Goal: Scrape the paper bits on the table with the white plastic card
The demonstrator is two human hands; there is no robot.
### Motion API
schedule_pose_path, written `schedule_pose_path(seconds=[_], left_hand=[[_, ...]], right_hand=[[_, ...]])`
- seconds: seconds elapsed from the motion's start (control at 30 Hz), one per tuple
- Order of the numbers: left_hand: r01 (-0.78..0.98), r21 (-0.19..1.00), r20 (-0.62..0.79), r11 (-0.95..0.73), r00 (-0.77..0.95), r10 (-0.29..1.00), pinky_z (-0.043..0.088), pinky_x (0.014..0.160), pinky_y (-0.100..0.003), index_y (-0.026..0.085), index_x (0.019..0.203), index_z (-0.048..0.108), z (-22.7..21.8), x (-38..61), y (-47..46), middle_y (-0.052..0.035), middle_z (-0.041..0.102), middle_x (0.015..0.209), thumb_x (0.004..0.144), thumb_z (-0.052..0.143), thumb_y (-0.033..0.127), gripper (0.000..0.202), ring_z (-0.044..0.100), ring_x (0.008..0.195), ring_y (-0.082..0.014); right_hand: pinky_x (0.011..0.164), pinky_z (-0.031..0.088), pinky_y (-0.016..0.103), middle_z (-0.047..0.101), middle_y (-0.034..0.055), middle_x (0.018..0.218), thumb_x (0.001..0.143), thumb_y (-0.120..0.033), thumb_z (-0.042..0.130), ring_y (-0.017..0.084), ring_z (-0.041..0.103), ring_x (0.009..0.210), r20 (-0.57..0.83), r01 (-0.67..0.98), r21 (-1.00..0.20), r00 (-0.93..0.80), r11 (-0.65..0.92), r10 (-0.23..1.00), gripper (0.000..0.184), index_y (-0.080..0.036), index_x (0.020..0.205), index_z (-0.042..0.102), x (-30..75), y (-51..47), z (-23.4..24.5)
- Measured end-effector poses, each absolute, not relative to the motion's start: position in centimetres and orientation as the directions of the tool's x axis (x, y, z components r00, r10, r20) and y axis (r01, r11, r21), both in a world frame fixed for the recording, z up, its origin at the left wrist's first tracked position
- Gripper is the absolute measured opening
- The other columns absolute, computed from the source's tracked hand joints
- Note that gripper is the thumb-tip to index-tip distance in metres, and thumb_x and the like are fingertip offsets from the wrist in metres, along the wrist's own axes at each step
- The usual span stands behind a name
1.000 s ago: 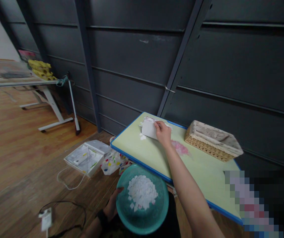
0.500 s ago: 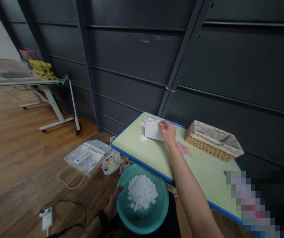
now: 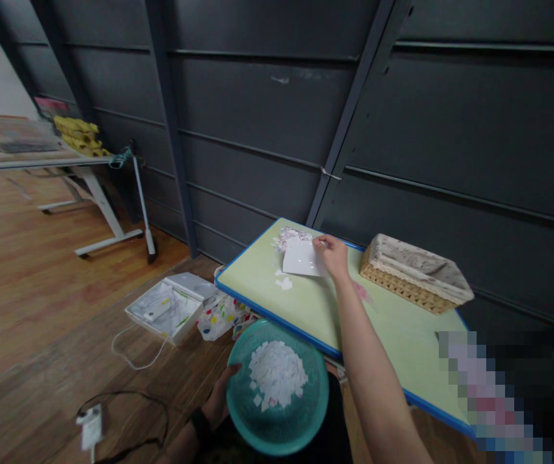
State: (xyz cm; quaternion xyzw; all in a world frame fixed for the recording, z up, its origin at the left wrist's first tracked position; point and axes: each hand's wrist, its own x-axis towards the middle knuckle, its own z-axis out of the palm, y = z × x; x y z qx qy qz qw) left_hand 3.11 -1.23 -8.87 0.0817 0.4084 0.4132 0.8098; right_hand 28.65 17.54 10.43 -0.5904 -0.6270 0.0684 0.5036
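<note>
My right hand (image 3: 334,256) pinches the right edge of a white card (image 3: 302,259) over the table. Small paper pieces (image 3: 287,238) lie heaped just beyond the card, and a few loose white bits (image 3: 285,283) rest on the tabletop in front of it. Below the table's near edge, my left hand (image 3: 219,393) grips the left rim of a round green basin (image 3: 313,419). In the basin sits a mound of small white paper pieces (image 3: 277,375). The left fingers are partly hidden beneath the rim.
The pale green table (image 3: 393,361) has a blue edge. On it are a lined wicker basket (image 3: 412,280) and a pink patch (image 3: 361,291). An open white box (image 3: 165,309), a dotted bag (image 3: 219,316) and a power strip (image 3: 92,427) lie on the floor. A dark wall (image 3: 257,103) stands behind.
My right hand has shifted slightly right and toward me with the card. More loose white bits now show in front of the card. My left hand and the basin stay about where they were.
</note>
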Motion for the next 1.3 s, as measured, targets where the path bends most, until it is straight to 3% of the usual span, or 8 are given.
schedule_pose_path(seconds=[0.23,0.47,0.6,0.83,1.1,1.3], left_hand=[[-0.605,0.449,-0.6,0.657,0.34,0.724,0.053,0.083,-0.041,0.002,0.121,0.052,-9.3,2.9,-1.1,-0.0144,0.078,0.088,0.077,0.061,0.028,0.052,0.07,0.091,-0.0298],[-0.621,0.446,-0.596,0.644,0.331,0.732,0.054,0.081,-0.04,0.004,0.122,0.052,-9.2,3.0,-1.4,-0.0137,0.078,0.088,0.074,0.066,0.031,0.057,0.07,0.091,-0.03],[-0.627,0.432,-0.594,0.648,0.343,0.728,0.054,0.081,-0.041,0.004,0.124,0.051,-9.4,3.0,-1.2,-0.0146,0.077,0.088,0.073,0.067,0.03,0.061,0.07,0.09,-0.0309],[-0.608,0.447,-0.612,0.656,0.326,0.72,0.052,0.086,-0.044,0.006,0.126,0.05,-8.9,3.0,-1.1,-0.0142,0.077,0.091,0.074,0.065,0.03,0.058,0.07,0.089,-0.0314],[-0.617,0.459,-0.591,0.639,0.325,0.738,0.053,0.084,-0.043,0.005,0.125,0.051,-9.2,3.0,-1.3,-0.0145,0.077,0.089,0.074,0.065,0.029,0.057,0.07,0.09,-0.0311],[-0.618,0.449,-0.579,0.645,0.349,0.737,0.052,0.085,-0.042,0.006,0.125,0.051,-9.8,2.9,-1.1,-0.0143,0.077,0.093,0.073,0.067,0.03,0.06,0.07,0.091,-0.0311]], right_hand=[[0.073,0.04,0.032,0.069,0.0054,0.076,0.068,-0.038,0.051,0.021,0.058,0.075,0.503,0.604,-0.724,0.131,0.334,0.854,0.027,-0.018,0.07,0.068,28.9,18.1,9.7],[0.072,0.04,0.032,0.069,0.0061,0.076,0.065,-0.039,0.052,0.022,0.058,0.074,0.482,0.564,-0.775,0.237,0.284,0.844,0.029,-0.016,0.072,0.069,29.7,18.4,9.5],[0.073,0.04,0.032,0.07,0.0061,0.078,0.069,-0.039,0.051,0.021,0.058,0.075,0.505,0.601,-0.738,0.187,0.309,0.843,0.029,-0.017,0.073,0.069,29.1,18.3,9.4],[0.069,0.04,0.031,0.069,0.008,0.077,0.073,-0.044,0.048,0.021,0.056,0.07,0.551,0.667,-0.701,0.283,0.251,0.785,0.039,-0.014,0.082,0.071,29.3,18.4,9.5],[0.071,0.041,0.032,0.071,0.0096,0.082,0.073,-0.037,0.048,0.023,0.059,0.075,0.539,0.747,-0.629,0.222,0.213,0.813,0.033,-0.015,0.082,0.072,29.2,17.9,9.8],[0.075,0.041,0.034,0.071,0.0084,0.083,0.071,-0.034,0.049,0.023,0.06,0.079,0.502,0.733,-0.642,0.182,0.224,0.846,0.029,-0.017,0.078,0.071,30.7,18.1,9.8]])
